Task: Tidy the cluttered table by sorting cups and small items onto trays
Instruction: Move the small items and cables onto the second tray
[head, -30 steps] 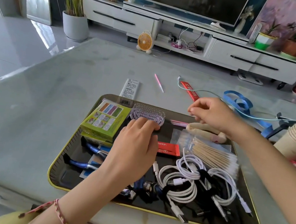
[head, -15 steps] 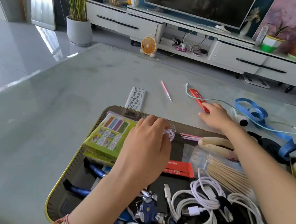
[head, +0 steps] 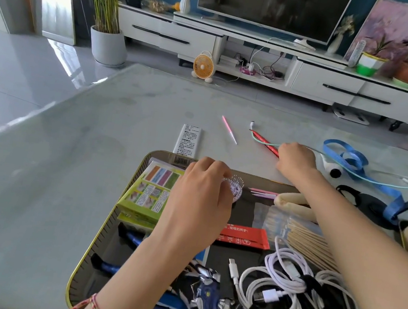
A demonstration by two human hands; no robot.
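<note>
Two hands sort small items onto a gold-rimmed tray on a grey tabletop.
Our right hand has left the tray and reached just beyond its far edge, fingers curled onto a thin red sachet, apparently pinching its near end, though knuckles hide the grip. Our left hand, inside the tray's far edge, holds a lilac brush, now tipped on its side, bristles showing. Another stray looks ready for the tray.
</note>
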